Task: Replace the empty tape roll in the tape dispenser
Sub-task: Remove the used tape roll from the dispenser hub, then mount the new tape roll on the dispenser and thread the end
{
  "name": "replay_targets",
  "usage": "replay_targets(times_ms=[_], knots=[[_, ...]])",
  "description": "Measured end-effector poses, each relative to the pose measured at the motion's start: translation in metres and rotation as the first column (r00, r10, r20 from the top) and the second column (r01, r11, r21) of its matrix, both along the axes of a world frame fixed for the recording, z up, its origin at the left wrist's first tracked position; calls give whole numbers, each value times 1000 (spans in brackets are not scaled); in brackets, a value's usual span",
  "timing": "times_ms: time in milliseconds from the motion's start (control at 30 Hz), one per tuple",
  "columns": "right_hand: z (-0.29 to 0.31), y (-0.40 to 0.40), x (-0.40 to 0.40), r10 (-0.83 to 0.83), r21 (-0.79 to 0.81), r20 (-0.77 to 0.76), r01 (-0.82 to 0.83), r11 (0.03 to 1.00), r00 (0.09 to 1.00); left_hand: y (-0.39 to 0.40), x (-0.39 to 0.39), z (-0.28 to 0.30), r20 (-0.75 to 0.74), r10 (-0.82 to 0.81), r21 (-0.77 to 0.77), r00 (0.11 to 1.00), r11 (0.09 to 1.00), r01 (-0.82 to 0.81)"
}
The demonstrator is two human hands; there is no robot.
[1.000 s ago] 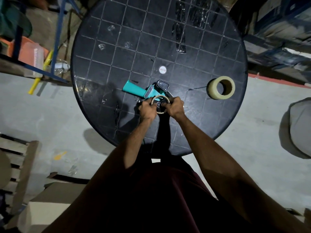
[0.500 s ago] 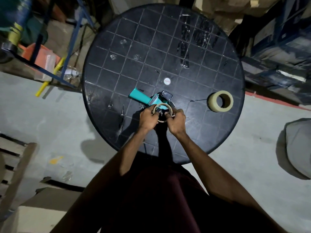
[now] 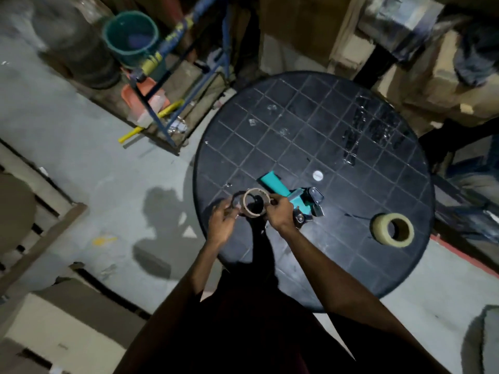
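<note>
An empty cardboard tape core (image 3: 256, 202) is held above the near left edge of the round black table (image 3: 337, 136). My left hand (image 3: 223, 220) pinches its left side and my right hand (image 3: 280, 213) grips its right side. The teal tape dispenser (image 3: 291, 197) lies on its side on the table just right of my hands, its handle pointing away to the left and its spindle bare. A full roll of pale tape (image 3: 393, 229) stands on edge near the table's right rim.
A small white disc (image 3: 317, 175) marks the table's centre, and strips of clear tape (image 3: 359, 139) stick to the far side. A blue metal rack (image 3: 172, 85) with a green bucket (image 3: 129, 36) stands at the far left. Cardboard boxes (image 3: 62, 325) sit at the near left.
The core has come off the dispenser and moved left, clear of it, still in both hands. My view has swung left, so the table now sits to the right.
</note>
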State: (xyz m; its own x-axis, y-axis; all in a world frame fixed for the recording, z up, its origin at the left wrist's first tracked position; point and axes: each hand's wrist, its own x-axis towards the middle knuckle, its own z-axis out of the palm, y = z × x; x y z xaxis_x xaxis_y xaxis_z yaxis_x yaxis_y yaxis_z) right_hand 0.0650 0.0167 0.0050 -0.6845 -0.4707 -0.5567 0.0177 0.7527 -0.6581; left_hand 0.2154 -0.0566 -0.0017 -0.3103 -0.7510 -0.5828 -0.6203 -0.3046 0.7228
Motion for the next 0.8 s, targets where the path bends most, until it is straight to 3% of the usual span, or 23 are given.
replay_targets(times_ms=[67, 133, 267, 433, 600, 800], knots=[[-6, -25, 8, 1, 31, 37, -3, 1000, 999, -3, 33, -3, -51, 170, 159, 984, 974, -160], [-12, -48, 15, -15, 47, 81, 11, 999, 997, -4, 63, -7, -19, 247, 209, 969, 949, -238], [-23, -84, 27, -37, 92, 40, 33, 995, 999, -7, 100, -19, 55, 233, 188, 971, 952, -240], [-32, -113, 36, -242, 72, 257, 231, 970, 936, -17, 103, -27, 17, 346, 286, 938, 897, -336], [-34, -117, 35, -316, 63, 377, 316, 947, 871, -35, 81, -28, -30, 389, 342, 921, 870, -356], [-32, -94, 37, -233, 84, 366, 217, 972, 901, -54, 53, -24, -35, 361, 369, 932, 871, -324]])
